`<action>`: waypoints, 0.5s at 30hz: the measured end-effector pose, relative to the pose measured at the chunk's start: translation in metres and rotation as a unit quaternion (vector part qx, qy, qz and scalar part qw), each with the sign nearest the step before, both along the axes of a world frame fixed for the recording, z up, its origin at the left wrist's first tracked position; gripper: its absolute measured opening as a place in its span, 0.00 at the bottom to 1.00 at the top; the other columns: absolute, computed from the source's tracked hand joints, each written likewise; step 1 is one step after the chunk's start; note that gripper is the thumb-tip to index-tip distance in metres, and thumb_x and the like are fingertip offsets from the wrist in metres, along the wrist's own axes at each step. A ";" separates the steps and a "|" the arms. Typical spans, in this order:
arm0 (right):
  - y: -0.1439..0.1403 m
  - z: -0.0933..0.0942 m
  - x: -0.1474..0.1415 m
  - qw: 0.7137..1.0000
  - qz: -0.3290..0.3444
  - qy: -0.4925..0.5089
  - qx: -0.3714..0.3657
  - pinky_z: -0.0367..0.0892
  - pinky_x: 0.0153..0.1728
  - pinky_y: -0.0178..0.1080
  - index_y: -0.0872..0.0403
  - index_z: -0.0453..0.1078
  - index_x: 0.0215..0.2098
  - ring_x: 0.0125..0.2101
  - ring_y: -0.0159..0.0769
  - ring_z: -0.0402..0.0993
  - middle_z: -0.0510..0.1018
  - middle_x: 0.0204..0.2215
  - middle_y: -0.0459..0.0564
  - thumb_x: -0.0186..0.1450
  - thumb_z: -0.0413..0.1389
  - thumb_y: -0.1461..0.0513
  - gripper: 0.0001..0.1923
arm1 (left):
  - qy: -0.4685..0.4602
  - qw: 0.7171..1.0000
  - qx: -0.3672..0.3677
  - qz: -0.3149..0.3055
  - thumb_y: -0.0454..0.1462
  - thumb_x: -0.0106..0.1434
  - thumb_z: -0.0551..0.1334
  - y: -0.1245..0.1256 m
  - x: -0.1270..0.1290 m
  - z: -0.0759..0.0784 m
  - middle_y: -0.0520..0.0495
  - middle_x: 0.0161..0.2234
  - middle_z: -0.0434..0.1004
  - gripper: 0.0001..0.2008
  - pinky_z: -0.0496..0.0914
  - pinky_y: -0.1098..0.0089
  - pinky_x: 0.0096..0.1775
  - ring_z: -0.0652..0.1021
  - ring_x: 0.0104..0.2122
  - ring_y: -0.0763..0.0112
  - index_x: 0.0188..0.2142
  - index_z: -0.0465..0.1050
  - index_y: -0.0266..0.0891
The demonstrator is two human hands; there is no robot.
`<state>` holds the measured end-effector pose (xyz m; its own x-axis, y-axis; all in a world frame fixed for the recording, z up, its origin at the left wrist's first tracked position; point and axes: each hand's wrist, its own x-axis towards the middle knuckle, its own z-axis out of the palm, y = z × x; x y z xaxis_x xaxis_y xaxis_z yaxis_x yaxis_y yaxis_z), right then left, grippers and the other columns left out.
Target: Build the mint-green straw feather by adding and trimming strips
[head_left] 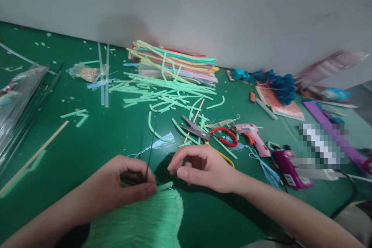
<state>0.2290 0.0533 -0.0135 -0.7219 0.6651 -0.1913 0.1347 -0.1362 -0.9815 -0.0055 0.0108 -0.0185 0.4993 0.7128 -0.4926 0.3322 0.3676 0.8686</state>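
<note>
My left hand [128, 182] is closed, its thumb pressed against the fingers around a thin dark wire [149, 155] that sticks upward. Just past its thumb tip lies a short green pipe cleaner end [166, 186]. Below that hand is a light green ribbed piece [145, 221] with a fuzzy right edge; its lower part runs out of view. My right hand [203, 168] hovers to the right, fingers loosely curled and thumb apart, with nothing visible in it. Beyond it lie open scissors [205, 135] with a red and a yellow handle.
Cut green pipe cleaners [162, 93] lie before a multicoloured pipe cleaner bundle [180, 64]. A pink glue gun [252, 135], blue tassels [161, 142], a purple box [290, 168] and dark blue fluffy material [280, 85] are around. A wooden stick [37, 155] and plastic bags [23, 97] lie left.
</note>
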 end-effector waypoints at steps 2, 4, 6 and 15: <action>0.000 0.005 -0.002 0.997 0.024 -0.039 -0.062 0.63 0.20 0.27 0.58 0.75 0.37 0.23 0.25 0.66 0.77 0.30 0.50 0.64 0.57 0.57 0.12 | 0.007 1.000 0.004 0.004 0.42 0.59 0.64 0.000 0.001 0.000 0.57 0.21 0.68 0.11 0.60 0.77 0.28 0.66 0.24 0.78 0.26 0.74 0.38; 0.000 0.009 -0.005 0.995 0.040 -0.067 -0.060 0.63 0.22 0.28 0.59 0.75 0.36 0.24 0.25 0.66 0.76 0.28 0.49 0.63 0.58 0.56 0.13 | 0.011 1.000 0.007 0.005 0.42 0.59 0.64 0.000 0.002 0.000 0.56 0.21 0.68 0.11 0.60 0.77 0.28 0.67 0.24 0.78 0.26 0.74 0.38; 0.000 0.013 -0.007 0.994 0.052 -0.086 -0.041 0.64 0.24 0.29 0.60 0.76 0.36 0.24 0.26 0.67 0.74 0.25 0.47 0.60 0.61 0.58 0.12 | 0.011 1.000 0.008 0.006 0.42 0.59 0.63 0.000 0.002 -0.001 0.56 0.22 0.69 0.11 0.61 0.77 0.28 0.67 0.24 0.77 0.25 0.74 0.37; -0.002 0.028 -0.015 0.971 0.079 -0.223 0.021 0.61 0.22 0.27 0.57 0.74 0.31 0.22 0.24 0.65 0.71 0.21 0.41 0.56 0.61 0.61 0.07 | 0.008 1.000 0.020 0.010 0.40 0.59 0.63 -0.003 0.004 0.002 0.55 0.23 0.73 0.10 0.63 0.77 0.30 0.71 0.26 0.76 0.26 0.75 0.37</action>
<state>0.2141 0.0508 0.0145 -0.6673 0.5665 -0.4836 0.5632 -0.0411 -0.8253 -0.0015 0.0076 -0.0169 0.4762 0.7424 -0.4712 0.3393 0.3393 0.8774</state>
